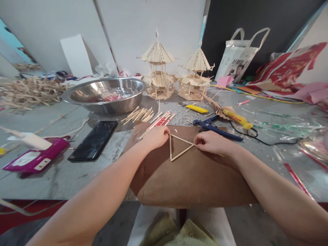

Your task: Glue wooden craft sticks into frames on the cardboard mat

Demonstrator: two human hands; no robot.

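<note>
A triangle of thin wooden sticks (179, 148) lies on a brown cardboard sheet (189, 181) in front of me. My left hand (156, 136) is closed and presses on the triangle's top left corner. My right hand (211, 141) pinches the right corner where two sticks meet. Both forearms reach in from the bottom of the view.
Loose sticks (139, 114) and red-wrapped chopsticks (161, 121) lie beyond the cardboard. A blue glue gun (215, 127), a yellow knife (196, 108), a black phone (93, 140), a steel bowl (105, 94), a pink case (36, 157) and two stick pavilions (159, 73) (196, 73) stand around.
</note>
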